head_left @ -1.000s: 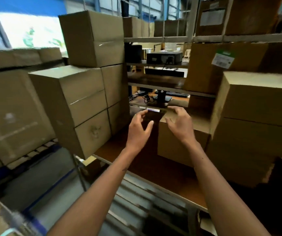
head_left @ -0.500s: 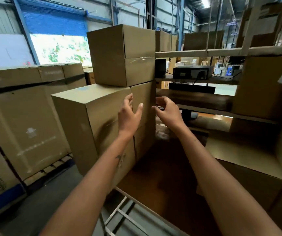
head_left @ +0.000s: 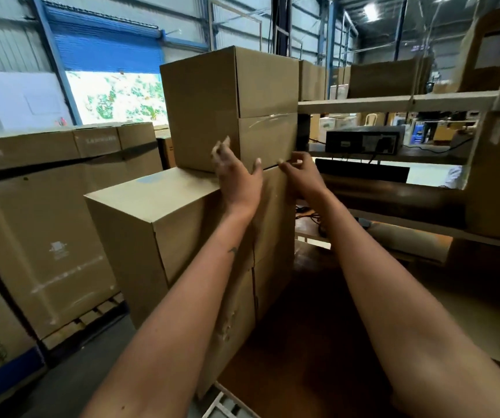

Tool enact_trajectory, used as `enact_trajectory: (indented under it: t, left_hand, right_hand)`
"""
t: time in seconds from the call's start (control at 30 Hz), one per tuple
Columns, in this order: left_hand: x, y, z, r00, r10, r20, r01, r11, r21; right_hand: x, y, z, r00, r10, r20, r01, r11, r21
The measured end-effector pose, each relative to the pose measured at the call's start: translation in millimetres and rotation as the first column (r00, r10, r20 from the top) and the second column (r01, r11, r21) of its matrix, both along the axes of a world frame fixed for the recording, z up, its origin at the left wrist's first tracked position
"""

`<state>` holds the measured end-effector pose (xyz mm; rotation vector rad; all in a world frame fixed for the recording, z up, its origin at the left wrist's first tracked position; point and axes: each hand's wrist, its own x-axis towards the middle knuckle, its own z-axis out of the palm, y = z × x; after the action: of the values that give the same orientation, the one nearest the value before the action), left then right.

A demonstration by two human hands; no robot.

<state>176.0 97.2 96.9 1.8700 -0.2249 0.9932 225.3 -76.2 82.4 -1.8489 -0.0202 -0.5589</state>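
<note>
Warehouse shelf [head_left: 393, 103]; plain taped carton [head_left: 230, 95] topmost; left hand [head_left: 239, 182] grip wide, right hand [head_left: 303, 176] unclear.

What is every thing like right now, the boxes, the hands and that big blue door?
Top box: closed, taped, upright on the stack.
Lower box: closed, upright.
Left hand: open, fingers spread at the top box's near corner.
Right hand: fingers bent at the top box's bottom edge; grip unclear.
Blue door: rolled up.
</note>
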Motion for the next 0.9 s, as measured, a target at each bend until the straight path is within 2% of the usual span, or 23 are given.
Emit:
enact_trajectory:
  t: [0.1,0.2,0.43,0.6,0.7,0.9]
  left_hand:
    - [10,-4,7,0.994,0.022,-0.109,-0.015,0.998,0.068]
    - [24,-4,11,0.982,0.044,-0.184,-0.025,0.994,0.104]
    - [33,-6,15,0.968,0.138,-0.208,-0.101,0.978,0.181]
    - [25,-7,13,0.964,0.193,-0.182,-0.172,0.977,0.126]
    - [14,-11,12,0.96,0.197,-0.198,-0.179,0.978,0.104]
    - [-17,-9,11,0.959,0.218,-0.183,-0.208,0.975,0.075]
  right_hand:
    - [45,-16,17,0.998,0.06,0.026,-0.063,0.991,0.118]
    - [79,-31,28,0.996,0.094,0.008,-0.094,0.984,0.154]
    - [91,-48,44,0.968,0.249,-0.035,-0.238,0.952,0.193]
    - [116,-66,10,0.996,0.087,0.037,-0.086,0.996,-0.019]
    - [91,-63,4,0.99,-0.014,0.14,0.029,0.994,-0.105]
    - [28,-57,2,0.946,-0.069,0.318,0.117,0.984,-0.135]
